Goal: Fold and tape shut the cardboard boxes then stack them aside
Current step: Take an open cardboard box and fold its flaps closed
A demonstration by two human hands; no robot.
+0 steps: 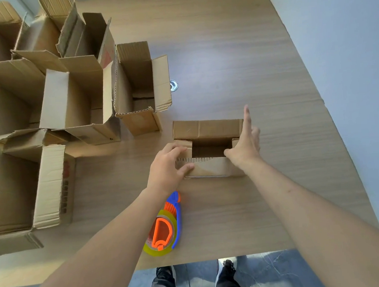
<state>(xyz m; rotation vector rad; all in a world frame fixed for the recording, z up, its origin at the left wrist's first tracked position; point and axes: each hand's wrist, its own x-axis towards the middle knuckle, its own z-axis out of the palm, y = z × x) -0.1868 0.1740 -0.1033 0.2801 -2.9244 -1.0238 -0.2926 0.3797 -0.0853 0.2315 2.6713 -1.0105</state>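
While flaps get folded:
Small box (209, 151): centre, part closed, untaped.
L hand (167, 167): grips its 9 o'clock end.
R hand (245, 144): flat, fingers straight, pressing 3 o'clock flap.
Tape dispenser (165, 225): 6 o'clock, unused.
Open boxes (73, 100): 10 o'clock, all pending, none stacked.

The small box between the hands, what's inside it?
Through the gap between the flaps of the small box, only dark cardboard shows; no contents are visible. The side flaps, left hand and right hand hide the rest.
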